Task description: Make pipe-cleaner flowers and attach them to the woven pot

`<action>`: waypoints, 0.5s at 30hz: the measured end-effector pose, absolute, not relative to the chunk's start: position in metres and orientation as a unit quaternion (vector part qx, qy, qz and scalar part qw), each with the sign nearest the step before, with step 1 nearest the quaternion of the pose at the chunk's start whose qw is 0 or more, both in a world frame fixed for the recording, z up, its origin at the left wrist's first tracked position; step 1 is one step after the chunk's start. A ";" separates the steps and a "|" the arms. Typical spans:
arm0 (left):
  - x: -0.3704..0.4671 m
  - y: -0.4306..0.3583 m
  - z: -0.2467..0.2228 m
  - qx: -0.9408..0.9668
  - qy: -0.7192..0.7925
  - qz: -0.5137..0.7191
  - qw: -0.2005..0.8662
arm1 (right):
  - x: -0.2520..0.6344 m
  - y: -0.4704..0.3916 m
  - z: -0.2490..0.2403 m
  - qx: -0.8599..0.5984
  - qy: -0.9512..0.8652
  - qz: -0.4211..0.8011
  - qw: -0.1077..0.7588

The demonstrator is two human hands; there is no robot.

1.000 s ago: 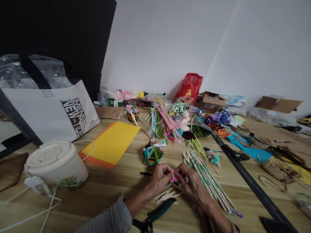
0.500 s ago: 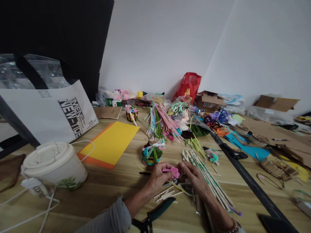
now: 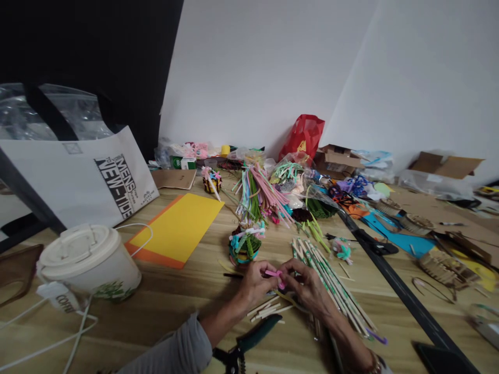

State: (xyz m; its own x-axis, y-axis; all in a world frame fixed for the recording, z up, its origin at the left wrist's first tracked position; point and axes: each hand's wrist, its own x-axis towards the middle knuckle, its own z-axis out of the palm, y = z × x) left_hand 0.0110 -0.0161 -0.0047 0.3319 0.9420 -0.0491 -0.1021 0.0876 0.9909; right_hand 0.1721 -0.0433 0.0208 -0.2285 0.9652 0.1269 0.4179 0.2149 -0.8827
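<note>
Between my two hands is a small pink pipe-cleaner flower (image 3: pixel 280 280) with a short pink stem end sticking up to the left. My left hand (image 3: pixel 255 283) pinches it from the left side. The fingers of my right hand (image 3: pixel 302 280) close on its right edge and hide part of the petals. Just beyond my left hand stands a small dark pot (image 3: pixel 245 246) trimmed with green and blue pipe cleaners. Below the hands lie short wooden sticks (image 3: pixel 267 309) and dark green-handled pruning shears (image 3: pixel 249 337).
Long sticks in green-printed wrappers (image 3: pixel 331 285) lie right of my hands. Pipe-cleaner bundles (image 3: pixel 261 195) are heaped behind. A white lidded bucket (image 3: pixel 89 262), yellow sheet (image 3: pixel 183 223) and white bag (image 3: pixel 74 176) stand left. A black strip (image 3: pixel 401 291) crosses the right.
My right hand has moved left onto the pink flower, which has turned and is now partly covered by fingers. My left hand stays nearly in place.
</note>
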 end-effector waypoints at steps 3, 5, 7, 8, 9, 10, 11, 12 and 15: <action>0.011 -0.019 0.001 0.524 0.389 0.415 0.634 | 0.173 -0.043 0.020 -0.504 -0.691 0.369 0.362; 0.011 -0.020 0.004 0.520 0.388 0.418 0.636 | 0.173 -0.043 0.020 -0.508 -0.698 0.361 0.353; 0.012 -0.022 0.004 0.517 0.393 0.420 0.633 | 0.172 -0.043 0.021 -0.509 -0.706 0.354 0.340; 0.013 -0.022 0.004 0.515 0.397 0.423 0.631 | 0.172 -0.044 0.022 -0.508 -0.712 0.351 0.336; 0.013 -0.022 0.004 0.511 0.399 0.425 0.632 | 0.172 -0.045 0.023 -0.505 -0.718 0.345 0.332; 0.013 -0.022 0.003 0.505 0.398 0.426 0.636 | 0.173 -0.045 0.023 -0.501 -0.725 0.338 0.331; 0.012 -0.022 0.003 0.499 0.393 0.425 0.645 | 0.173 -0.046 0.024 -0.496 -0.731 0.330 0.332; 0.012 -0.021 0.003 0.491 0.385 0.421 0.658 | 0.173 -0.046 0.024 -0.491 -0.737 0.323 0.335; 0.009 -0.020 0.006 0.453 0.350 0.394 0.719 | 0.174 -0.047 0.025 -0.479 -0.742 0.317 0.345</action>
State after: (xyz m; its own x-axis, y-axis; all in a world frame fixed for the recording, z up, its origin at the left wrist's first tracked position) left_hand 0.0089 -0.0200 0.0062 0.4455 0.8832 -0.1467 -0.2492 0.2797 0.9272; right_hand 0.1739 -0.0472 0.0254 -0.3037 0.9298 0.2079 0.4927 0.3400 -0.8010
